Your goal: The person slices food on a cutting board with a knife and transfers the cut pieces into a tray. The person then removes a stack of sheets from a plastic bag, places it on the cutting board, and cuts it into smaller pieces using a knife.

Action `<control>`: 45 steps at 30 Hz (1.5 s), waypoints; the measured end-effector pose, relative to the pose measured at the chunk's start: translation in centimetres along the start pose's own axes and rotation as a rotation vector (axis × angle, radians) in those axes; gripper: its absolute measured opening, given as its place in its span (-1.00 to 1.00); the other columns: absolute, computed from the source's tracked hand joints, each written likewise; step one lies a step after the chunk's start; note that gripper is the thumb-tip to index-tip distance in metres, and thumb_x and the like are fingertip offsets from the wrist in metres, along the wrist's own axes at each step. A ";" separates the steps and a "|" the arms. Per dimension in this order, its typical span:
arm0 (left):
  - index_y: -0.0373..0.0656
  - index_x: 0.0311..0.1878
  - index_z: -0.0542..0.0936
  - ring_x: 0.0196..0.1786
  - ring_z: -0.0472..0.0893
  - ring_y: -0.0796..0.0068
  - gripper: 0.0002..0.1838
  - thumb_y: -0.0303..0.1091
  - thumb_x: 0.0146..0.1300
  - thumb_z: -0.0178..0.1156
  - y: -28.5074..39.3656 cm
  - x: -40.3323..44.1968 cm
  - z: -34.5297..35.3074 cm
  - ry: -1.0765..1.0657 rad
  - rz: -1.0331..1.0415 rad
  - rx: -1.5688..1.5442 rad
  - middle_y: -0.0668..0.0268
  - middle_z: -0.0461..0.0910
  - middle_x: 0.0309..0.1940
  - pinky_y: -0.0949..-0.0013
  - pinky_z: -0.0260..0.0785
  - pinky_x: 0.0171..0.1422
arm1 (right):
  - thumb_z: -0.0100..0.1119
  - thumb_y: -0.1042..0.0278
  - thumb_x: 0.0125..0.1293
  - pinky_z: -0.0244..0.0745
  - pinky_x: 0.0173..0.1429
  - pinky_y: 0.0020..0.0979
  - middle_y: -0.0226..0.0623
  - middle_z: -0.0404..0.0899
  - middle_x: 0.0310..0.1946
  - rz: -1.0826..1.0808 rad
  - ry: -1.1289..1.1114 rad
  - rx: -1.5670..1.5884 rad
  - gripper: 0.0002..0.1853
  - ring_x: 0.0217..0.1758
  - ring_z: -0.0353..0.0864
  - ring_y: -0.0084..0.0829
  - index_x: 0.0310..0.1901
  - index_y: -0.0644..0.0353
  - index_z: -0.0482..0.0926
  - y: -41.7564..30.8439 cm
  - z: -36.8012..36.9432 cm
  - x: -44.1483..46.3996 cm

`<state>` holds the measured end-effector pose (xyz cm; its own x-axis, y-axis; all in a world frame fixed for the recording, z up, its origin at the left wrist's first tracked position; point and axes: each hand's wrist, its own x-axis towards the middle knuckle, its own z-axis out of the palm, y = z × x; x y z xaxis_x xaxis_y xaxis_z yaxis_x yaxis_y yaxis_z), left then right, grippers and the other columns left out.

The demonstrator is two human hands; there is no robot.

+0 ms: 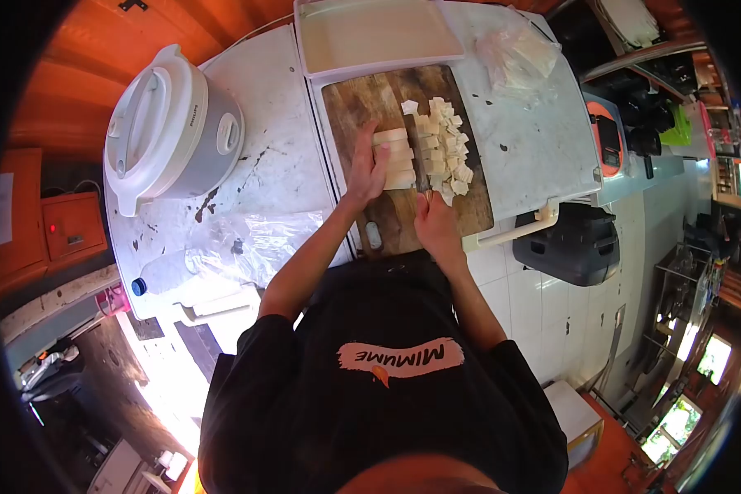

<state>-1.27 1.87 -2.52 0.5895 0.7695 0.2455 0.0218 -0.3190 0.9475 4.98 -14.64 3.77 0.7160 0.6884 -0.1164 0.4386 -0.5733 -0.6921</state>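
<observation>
A wooden cutting board (350, 103) carries pale tofu, partly in uncut strips and partly in small cubes. My left hand (368, 169) lies along the left side of the tofu strips (399, 169), its fingers stretched and its thumb against them, holding them in place. In my right hand (438, 226) is a knife (421, 156), gripped by the handle. Its blade points away from me and stands between the strips and the pile of tofu cubes (446, 144) on the right. The blade's lower edge is hidden among the pieces.
A shallow white tray (379, 41) sits beyond the board. A rice cooker (173, 132) stands at left, with clear plastic wrap (259, 235) and a bottle (160, 276) nearer me. A plastic bag (519, 62) lies at right. Below the table's right edge is a black case (568, 243).
</observation>
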 end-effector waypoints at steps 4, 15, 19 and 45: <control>-0.36 0.35 0.24 0.41 0.24 0.08 -0.49 -0.27 0.44 -0.01 -0.5 0.5 0.3 -0.003 0.003 -0.036 -0.06 0.27 0.31 0.22 -0.04 0.52 | 0.00 0.22 0.44 0.40 -0.30 0.10 0.24 0.53 -0.47 -0.016 -0.001 -0.020 -0.70 -0.32 0.54 0.29 -0.24 0.38 0.43 0.2 1.1 0.1; -0.30 0.25 0.36 0.29 0.33 0.00 -0.57 -0.25 0.43 -0.02 -0.3 1.5 1.0 0.039 0.076 0.095 -0.05 0.39 0.18 0.12 0.07 0.44 | -0.01 0.24 0.43 0.41 -0.37 0.13 0.29 0.53 -0.50 0.033 -0.017 0.014 -0.70 -0.36 0.53 0.32 -0.31 0.37 0.41 -1.0 0.7 -0.4; -0.31 0.15 0.47 0.17 0.41 -0.02 -0.63 -0.25 0.44 -0.04 -0.5 2.2 0.7 -0.031 0.162 0.171 -0.01 0.50 0.03 0.09 0.16 0.34 | 0.00 0.23 0.43 0.43 -0.36 0.13 0.28 0.53 -0.50 0.038 -0.009 0.004 -0.70 -0.36 0.54 0.31 -0.30 0.37 0.42 -0.9 0.8 -0.3; -0.35 0.40 0.18 0.49 0.08 0.18 -0.45 -0.24 0.46 -0.12 -0.2 1.0 0.9 -0.038 0.034 -0.146 0.06 0.20 0.38 0.22 -0.20 0.56 | -0.03 0.39 0.33 0.48 -0.21 0.13 0.27 0.58 -0.42 0.003 -0.053 0.053 -0.63 -0.29 0.59 0.26 0.13 0.38 0.40 -1.2 1.3 0.4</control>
<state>0.08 2.23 -2.66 0.6185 0.7371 0.2723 -0.1141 -0.2586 0.9592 4.07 -13.10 3.61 0.6868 0.7102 -0.1547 0.4063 -0.5516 -0.7285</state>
